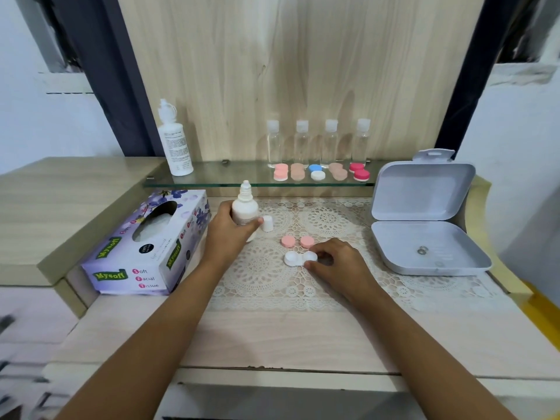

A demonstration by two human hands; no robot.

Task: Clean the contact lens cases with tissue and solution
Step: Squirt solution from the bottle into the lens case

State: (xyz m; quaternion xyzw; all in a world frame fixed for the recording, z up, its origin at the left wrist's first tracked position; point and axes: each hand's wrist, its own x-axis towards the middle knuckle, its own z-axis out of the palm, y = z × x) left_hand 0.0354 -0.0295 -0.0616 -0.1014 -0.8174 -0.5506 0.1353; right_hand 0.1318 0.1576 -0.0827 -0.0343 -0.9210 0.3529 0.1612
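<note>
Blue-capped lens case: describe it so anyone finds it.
Find the glass shelf against the wooden panel. Five lens cases lie in a row before four clear bottles; it is the middle one. Only it pairs a blue cap with a white one; the rest are pink, beige or red.

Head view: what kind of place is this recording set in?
Probably a home dressing table: a glass shelf holding travel bottles and lens cases, a lace mat, and a tissue box.

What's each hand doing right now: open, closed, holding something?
Left hand: gripping the small white solution bottle, upright on the table.
Right hand: pinching one end of the white lens case on the lace mat.
</note>
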